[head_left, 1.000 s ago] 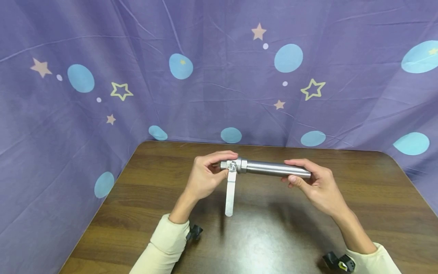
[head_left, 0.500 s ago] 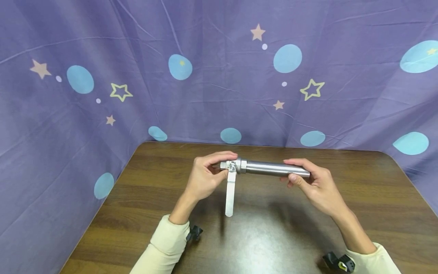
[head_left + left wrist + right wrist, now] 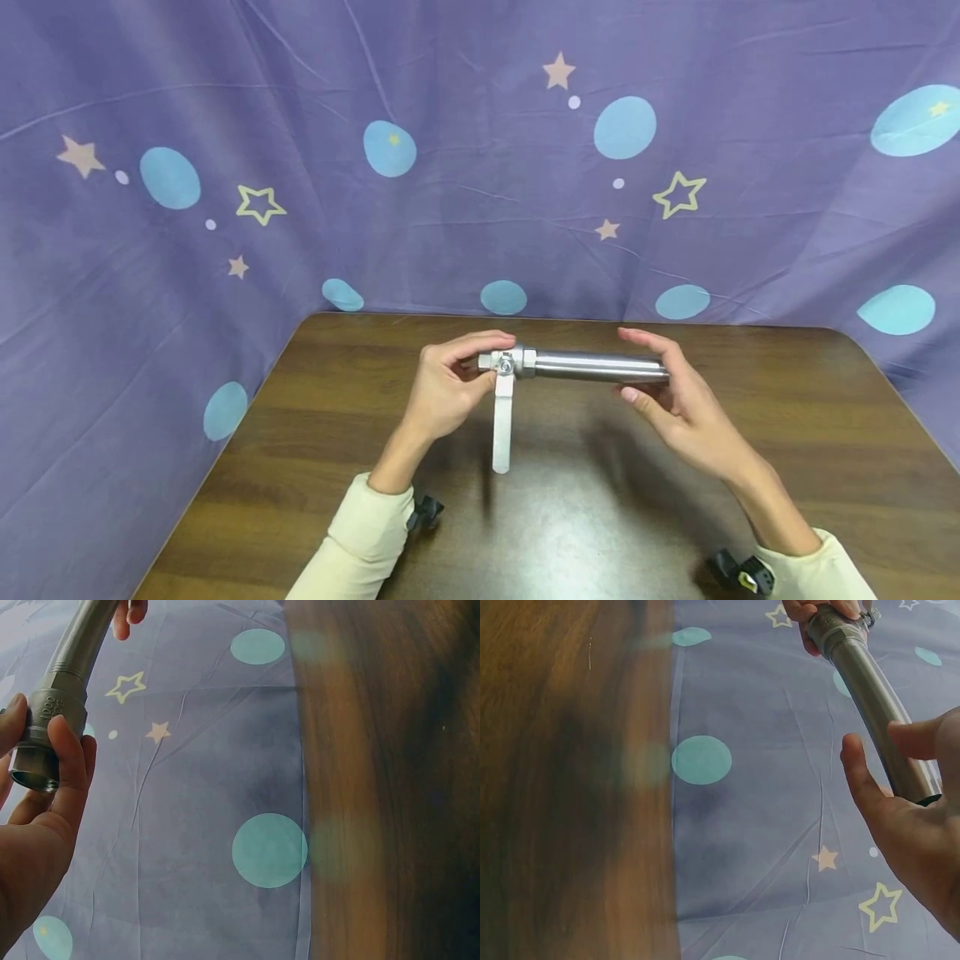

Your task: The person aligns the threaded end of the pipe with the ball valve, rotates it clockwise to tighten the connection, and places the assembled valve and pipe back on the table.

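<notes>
My left hand (image 3: pixel 442 392) grips a metal ball valve (image 3: pixel 516 360) at its free left end, thumb in front and fingers behind. The valve's pale flat lever (image 3: pixel 502 429) points toward me, across the line of the tube. A smooth steel pipe (image 3: pixel 585 365) is joined to the valve's right side and lies level above the table. Around the pipe's far right end my right hand (image 3: pixel 697 417) is spread, index finger and thumb standing off its sides. In the left wrist view the valve's open round mouth (image 3: pixel 36 780) shows below the fingers.
The brown wooden table (image 3: pixel 300 483) spreads under both hands. Purple cloth (image 3: pixel 465 208) with stars and blue ovals hangs behind it and along the sides. A black wrist mount (image 3: pixel 426 512) sits at the left cuff, another mount (image 3: pixel 742 573) at the right.
My right hand has loosened from the pipe's end, its index finger and thumb spreading apart. The left hand keeps its grip on the valve; the view has shifted slightly.
</notes>
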Demonstrator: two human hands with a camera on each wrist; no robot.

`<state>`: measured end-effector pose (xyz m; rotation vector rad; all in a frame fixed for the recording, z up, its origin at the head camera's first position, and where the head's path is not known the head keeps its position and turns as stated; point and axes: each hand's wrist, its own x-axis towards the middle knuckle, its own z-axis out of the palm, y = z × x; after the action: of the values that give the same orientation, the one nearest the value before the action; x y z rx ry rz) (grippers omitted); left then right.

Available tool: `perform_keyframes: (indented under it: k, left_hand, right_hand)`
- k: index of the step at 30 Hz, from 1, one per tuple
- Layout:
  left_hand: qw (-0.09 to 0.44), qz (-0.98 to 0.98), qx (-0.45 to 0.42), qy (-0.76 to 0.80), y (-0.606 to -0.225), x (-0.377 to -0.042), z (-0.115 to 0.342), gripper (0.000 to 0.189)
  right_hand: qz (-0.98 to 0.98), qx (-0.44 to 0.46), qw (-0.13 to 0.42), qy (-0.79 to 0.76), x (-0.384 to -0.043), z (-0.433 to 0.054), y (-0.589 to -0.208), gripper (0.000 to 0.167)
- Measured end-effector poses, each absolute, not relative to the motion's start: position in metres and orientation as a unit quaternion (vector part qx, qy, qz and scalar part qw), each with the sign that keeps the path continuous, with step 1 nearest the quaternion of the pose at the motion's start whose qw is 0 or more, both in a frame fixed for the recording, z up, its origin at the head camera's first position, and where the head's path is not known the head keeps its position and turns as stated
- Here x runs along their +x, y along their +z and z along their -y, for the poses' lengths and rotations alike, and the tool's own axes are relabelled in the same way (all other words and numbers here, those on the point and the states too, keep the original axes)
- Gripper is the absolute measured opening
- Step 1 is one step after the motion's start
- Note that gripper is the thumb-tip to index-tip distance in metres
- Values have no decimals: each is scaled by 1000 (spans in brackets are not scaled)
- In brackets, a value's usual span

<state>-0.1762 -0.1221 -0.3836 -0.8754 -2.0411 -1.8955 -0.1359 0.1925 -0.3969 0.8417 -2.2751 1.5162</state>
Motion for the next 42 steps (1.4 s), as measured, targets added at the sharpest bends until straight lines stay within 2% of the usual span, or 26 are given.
perform_keyframes:
  k: [5, 10, 14, 29, 42]
  left_hand:
    - [110, 694, -297, -647, -383, -176, 123, 41]
    - [109, 691, -294, -651, -383, -177, 123, 41]
    - [108, 693, -293, -650, -382, -178, 123, 40]
    - [103, 692, -293, -652, -384, -178, 123, 40]
    - [101, 689, -297, -653, -384, -177, 123, 40]
  right_hand:
    - [786, 298, 150, 521, -138, -194, -397, 64]
    - [765, 311, 190, 532, -140, -190, -396, 49]
    - [758, 309, 205, 537, -141, -188, -396, 50]
    - [756, 296, 204, 547, -140, -189, -395, 53]
    - [758, 287, 171, 560, -138, -193, -396, 49]
